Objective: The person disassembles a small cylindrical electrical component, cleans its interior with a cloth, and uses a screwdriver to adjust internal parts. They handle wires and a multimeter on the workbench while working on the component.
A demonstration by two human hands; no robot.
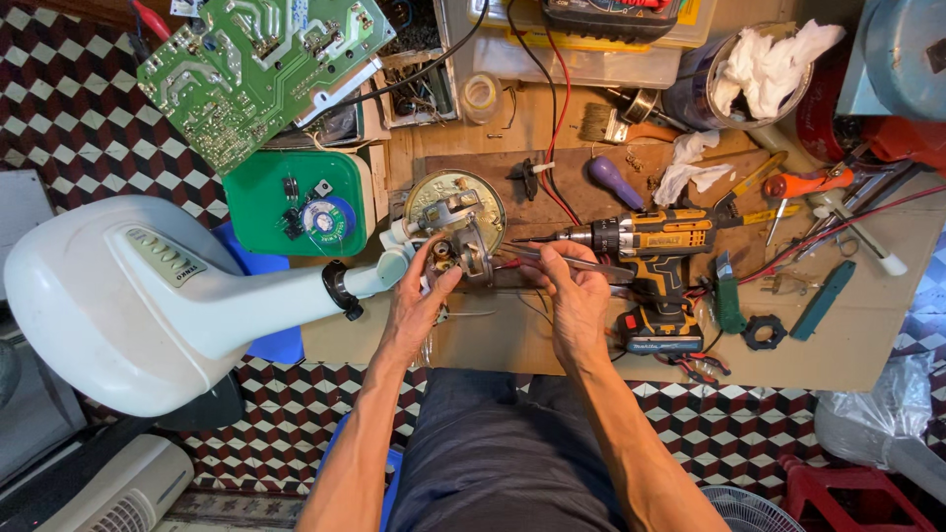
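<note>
A white fan base [118, 296] lies left of the left hand [419, 296], whose grip closes on the fan motor [461, 236]. Just right, the right hand [576, 296] pinches thin pliers [567, 259] pointing at the motor, with a yellow drill [655, 246] beyond on the tabletop [847, 345].

Both bare forearms are reaching forward from the lap. Left hand [419, 296] is curling its fingers [440, 268] in a pinch, right hand [576, 291] is pinching too, fingers [552, 258] pointing toward the left ones.

A blue round label [328, 217] lies on the green lid [258, 202], left of the hands.
</note>
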